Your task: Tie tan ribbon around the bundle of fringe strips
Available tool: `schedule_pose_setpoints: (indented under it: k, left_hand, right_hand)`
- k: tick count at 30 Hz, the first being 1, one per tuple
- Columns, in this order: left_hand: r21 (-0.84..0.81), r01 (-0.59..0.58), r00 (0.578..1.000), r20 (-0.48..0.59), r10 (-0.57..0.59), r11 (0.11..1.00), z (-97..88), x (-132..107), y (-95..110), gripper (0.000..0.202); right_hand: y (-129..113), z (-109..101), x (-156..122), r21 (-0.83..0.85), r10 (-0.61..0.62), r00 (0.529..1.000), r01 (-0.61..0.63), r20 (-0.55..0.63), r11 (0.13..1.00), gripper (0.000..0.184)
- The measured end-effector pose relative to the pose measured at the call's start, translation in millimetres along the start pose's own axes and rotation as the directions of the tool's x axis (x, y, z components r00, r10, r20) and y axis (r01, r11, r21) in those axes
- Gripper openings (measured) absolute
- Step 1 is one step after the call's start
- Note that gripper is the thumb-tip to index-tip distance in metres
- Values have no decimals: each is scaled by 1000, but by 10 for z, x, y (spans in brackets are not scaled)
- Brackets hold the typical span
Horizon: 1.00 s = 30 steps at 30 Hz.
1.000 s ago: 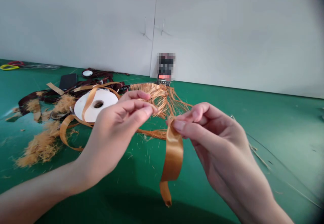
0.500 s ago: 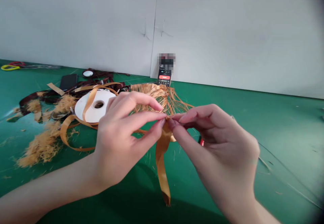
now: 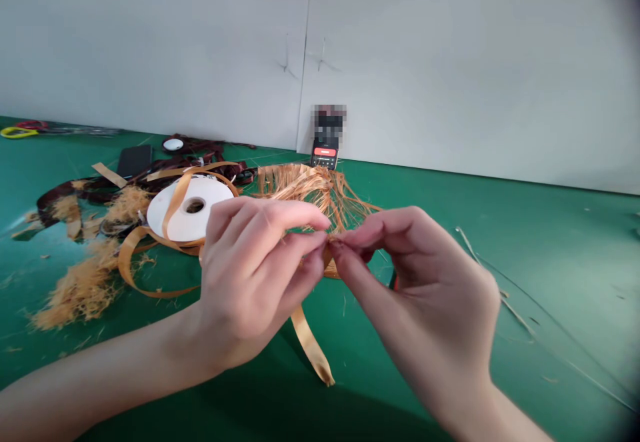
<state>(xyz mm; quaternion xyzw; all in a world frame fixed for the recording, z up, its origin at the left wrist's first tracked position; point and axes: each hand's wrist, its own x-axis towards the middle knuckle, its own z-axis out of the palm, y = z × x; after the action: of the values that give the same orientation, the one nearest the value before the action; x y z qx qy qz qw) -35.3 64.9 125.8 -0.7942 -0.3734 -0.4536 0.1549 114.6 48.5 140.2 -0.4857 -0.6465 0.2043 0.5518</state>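
Observation:
A golden-tan ribbon point(image 3: 311, 345) hangs from between my two hands, its lower end loose above the green table. My left hand point(image 3: 260, 269) pinches its top between thumb and fingers and covers part of the strip. Opposite it, the thumb and forefinger of my right hand point(image 3: 425, 282) are closed on the same top end, so the fingertips of both hands nearly meet. The exact fold of ribbon there is hidden by my fingers. Just beyond my hands lies a bunch of frayed tan ribbon strands point(image 3: 310, 182).
Left of my hands lies a white spool point(image 3: 165, 212) with loose tan ribbon around it. Fluffy tan thread scraps point(image 3: 83, 295), dark ribbon point(image 3: 60, 195), a black flat object point(image 3: 135, 161) and scissors point(image 3: 20, 133) lie farther left. A phone point(image 3: 325, 152) leans on the white wall point(image 3: 425, 62).
My left hand has turned over and its fingers have curled in, covering more of the ribbon. The ribbon's hanging end has swung a little left and up. My right hand has shifted slightly left.

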Motion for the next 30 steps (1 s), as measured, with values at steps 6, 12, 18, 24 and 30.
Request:
schedule_pose_setpoints:
  k: [6, 12, 18, 24, 30]
  left_hand:
    - [-101, 92, 995, 34, -89, 991, 36, -19, 40, 17]
    - [-347, 390, 921, 160, -356, 853, 79, 41, -4, 10]
    - [-568, 700, 707, 468, -531, 432, 44, 121, -41, 22]
    - [-513, 754, 656, 548, -519, 410, 51, 131, -104, 12]
    - [-513, 753, 658, 576, -485, 412, 48, 135, -198, 17]
  right_hand:
    - [-44, -8, 9, 94, 188, 982, -186, -13, 978, 24]
    - [-27, -36, 72, 245, 368, 925, -380, 96, 892, 23]
    - [36, -56, 134, 395, 419, 889, -457, 184, 797, 20]
    - [109, -49, 143, 159, 393, 886, -437, 248, 885, 8]
    - [297, -52, 69, -294, 347, 922, -289, 172, 911, 21]
